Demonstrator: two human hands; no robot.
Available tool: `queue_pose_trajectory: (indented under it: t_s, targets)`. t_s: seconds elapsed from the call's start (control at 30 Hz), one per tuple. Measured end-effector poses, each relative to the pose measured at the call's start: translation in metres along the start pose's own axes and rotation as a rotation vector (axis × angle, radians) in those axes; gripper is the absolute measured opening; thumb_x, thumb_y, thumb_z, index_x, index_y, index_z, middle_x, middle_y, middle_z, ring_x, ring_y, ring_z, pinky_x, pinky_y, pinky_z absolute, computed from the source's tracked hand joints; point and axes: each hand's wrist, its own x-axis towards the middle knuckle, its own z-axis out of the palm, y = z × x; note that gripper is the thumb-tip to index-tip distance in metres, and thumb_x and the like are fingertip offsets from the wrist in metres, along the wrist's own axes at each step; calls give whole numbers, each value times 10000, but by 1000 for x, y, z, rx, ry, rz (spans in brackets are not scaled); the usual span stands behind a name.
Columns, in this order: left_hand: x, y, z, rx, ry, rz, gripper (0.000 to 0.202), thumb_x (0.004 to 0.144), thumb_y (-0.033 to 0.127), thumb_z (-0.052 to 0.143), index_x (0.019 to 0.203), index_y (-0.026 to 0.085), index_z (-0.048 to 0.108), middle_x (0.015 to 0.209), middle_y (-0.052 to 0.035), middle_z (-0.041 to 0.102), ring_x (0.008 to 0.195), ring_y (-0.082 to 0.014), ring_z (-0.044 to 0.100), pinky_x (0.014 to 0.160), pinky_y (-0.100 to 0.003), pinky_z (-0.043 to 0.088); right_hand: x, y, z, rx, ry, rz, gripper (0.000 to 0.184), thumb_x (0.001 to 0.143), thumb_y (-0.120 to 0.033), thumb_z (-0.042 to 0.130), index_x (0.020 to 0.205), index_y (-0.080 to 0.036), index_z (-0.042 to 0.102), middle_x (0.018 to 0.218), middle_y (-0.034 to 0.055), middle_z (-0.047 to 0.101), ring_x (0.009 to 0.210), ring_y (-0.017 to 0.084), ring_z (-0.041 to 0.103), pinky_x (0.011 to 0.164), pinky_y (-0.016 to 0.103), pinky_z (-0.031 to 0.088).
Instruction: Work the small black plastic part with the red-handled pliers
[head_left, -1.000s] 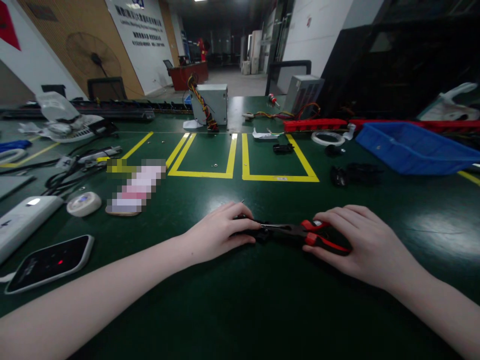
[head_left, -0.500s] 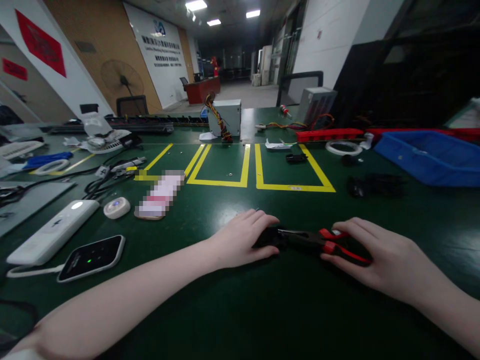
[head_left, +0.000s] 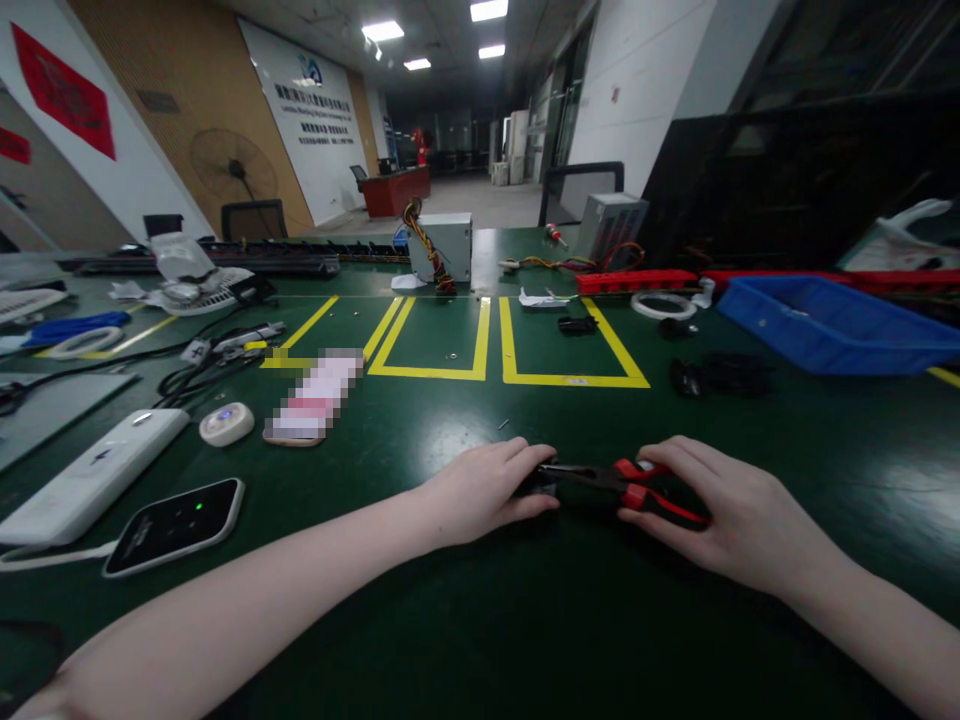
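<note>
My right hand (head_left: pixel 739 515) is closed around the red handles of a pair of long-nose pliers (head_left: pixel 626 483), whose dark jaws point left. The jaw tips reach a small black part (head_left: pixel 546 487) held between the thumb and fingers of my left hand (head_left: pixel 487 488). Most of that part is covered by my fingers, so its kind does not show. Whether the jaws are clamped on it or only touch it, I cannot tell. A short thin metal pin (head_left: pixel 503 424) lies on the green table just beyond my left hand.
On the left are a phone (head_left: pixel 311 400), a round white device (head_left: pixel 226 424), a white power strip-like block (head_left: pixel 94 478) and a black-faced device (head_left: pixel 176 525). Yellow tape (head_left: pixel 427 373) marks the table. A blue tray (head_left: pixel 832 325) and dark objects (head_left: pixel 720 375) lie right.
The view has shifted slightly. The pliers and my right hand have come a little closer to my left hand. The metal pin, mostly hidden before, now shows fully.
</note>
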Motion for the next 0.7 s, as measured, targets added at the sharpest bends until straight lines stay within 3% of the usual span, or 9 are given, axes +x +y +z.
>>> queue_pose_trajectory:
  t_s: [0.23,0.43,0.6,0.7]
  targets:
    - [-2,0,-4,-54,24,6,471,956,399,568,1367,193,464,1148,-69,608,923,-195,626,744,-309,540,2,3,-3,95,-55,97,413,799,-526,675,1057,-214,590,974,77,675,811,216,670,644,333,566]
    - [-3,0,-2,38,35,24,505,935,389,601,1372,156,501,1184,-91,576,969,-214,600,820,-352,547,1,9,-5,160,-99,106,442,777,-513,700,1100,-237,576,1047,78,659,927,243,648,747,386,555]
    - [-3,-2,0,92,60,82,480,936,356,612,1363,155,525,1177,-92,590,999,-222,582,818,-361,546,-1,16,-6,120,-54,123,470,766,-508,715,1114,-237,551,1070,86,635,975,266,621,788,413,533]
    - [-3,-4,0,107,62,124,423,947,325,603,1341,180,553,1185,-86,604,1027,-226,577,836,-374,538,-3,23,-9,-20,11,80,382,804,-440,688,1087,-224,550,1049,96,630,951,277,614,779,426,508]
